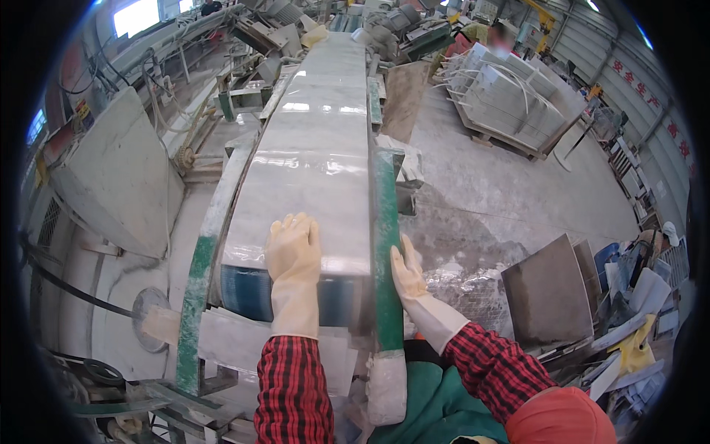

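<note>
My left hand [293, 255], in a cream rubber glove, lies on top of a glossy pale stone slab [299, 181], close to its near edge. Its fingers point away from me, foreshortened, with nothing seen in them. The slab rests on a conveyor with a blue belt [248, 291], which shows just below that edge. At the conveyor's right side, my right hand [411, 277], gloved alike, leans against the green side rail [387, 244] with its fingers stretched forward. More pale, shiny surface runs on along the conveyor into the distance.
A second green rail [198, 274] borders the conveyor on the left. Beyond it leans a large stone slab [122, 174]. Bundled slabs [510, 92] stand on a pallet at the far right, near another person [497, 37]. Brown boards [551, 292] and scrap pieces lie nearer on the right.
</note>
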Tool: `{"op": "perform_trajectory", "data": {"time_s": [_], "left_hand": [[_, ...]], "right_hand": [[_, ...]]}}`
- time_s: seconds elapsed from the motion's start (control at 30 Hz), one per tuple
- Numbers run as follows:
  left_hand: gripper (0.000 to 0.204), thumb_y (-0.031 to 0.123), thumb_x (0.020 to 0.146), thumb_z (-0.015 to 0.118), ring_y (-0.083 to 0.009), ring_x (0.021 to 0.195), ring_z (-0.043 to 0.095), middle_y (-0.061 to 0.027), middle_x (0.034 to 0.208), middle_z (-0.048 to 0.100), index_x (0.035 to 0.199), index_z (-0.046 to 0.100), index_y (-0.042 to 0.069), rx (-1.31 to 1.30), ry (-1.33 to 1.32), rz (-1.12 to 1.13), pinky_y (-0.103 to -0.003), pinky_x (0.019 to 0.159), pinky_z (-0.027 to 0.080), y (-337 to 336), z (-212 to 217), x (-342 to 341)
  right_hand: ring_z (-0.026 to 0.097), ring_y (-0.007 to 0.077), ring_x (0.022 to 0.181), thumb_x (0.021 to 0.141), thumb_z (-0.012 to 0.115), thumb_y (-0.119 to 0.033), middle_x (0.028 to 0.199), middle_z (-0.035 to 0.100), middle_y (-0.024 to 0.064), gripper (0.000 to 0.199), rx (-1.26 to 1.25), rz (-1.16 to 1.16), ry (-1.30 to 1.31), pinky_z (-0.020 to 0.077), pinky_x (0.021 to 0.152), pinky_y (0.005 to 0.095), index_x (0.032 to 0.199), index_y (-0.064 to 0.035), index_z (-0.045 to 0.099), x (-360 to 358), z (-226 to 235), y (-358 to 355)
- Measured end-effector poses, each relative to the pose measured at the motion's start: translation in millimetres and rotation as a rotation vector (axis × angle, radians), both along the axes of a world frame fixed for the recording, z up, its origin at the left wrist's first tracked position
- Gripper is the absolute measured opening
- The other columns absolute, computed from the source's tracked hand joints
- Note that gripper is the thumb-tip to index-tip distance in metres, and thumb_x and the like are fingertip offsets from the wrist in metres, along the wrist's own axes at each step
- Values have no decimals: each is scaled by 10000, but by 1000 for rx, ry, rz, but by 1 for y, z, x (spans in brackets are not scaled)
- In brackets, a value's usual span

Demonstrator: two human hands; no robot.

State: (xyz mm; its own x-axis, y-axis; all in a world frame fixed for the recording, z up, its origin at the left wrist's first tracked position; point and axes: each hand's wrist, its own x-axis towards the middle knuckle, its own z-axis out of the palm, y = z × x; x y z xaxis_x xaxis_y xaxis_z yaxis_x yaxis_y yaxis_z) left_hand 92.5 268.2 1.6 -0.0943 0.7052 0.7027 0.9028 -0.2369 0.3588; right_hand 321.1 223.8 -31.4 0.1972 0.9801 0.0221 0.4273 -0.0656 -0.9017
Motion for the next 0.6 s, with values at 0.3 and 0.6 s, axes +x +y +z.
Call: {"op": "perform_trajectory", "data": {"time_s": [0.3, 0.6], "left_hand": [[155, 225, 936, 583, -341, 955, 606, -90, 992, 680, 943, 684, 107, -208, -44, 52, -457, 826, 506, 1, 6, 8], [577, 510, 1026, 446, -311, 1277, 554, -184, 1347, 608, 1320, 613, 42, -547, -111, 2, -383, 1077, 406, 45, -68, -51]], "right_hand": [[578, 388, 1090, 883, 675, -264, 1157, 637, 180, 424, 41, -405, -1145, 447, 966, 480, 1229, -28, 609, 349, 24, -169], [445, 409, 1330, 835, 632, -673, 1431, 468, 253, 835, -748, -1229, -743, 353, 1106, 480, 1416, -93, 480, 458, 100, -453]]}}
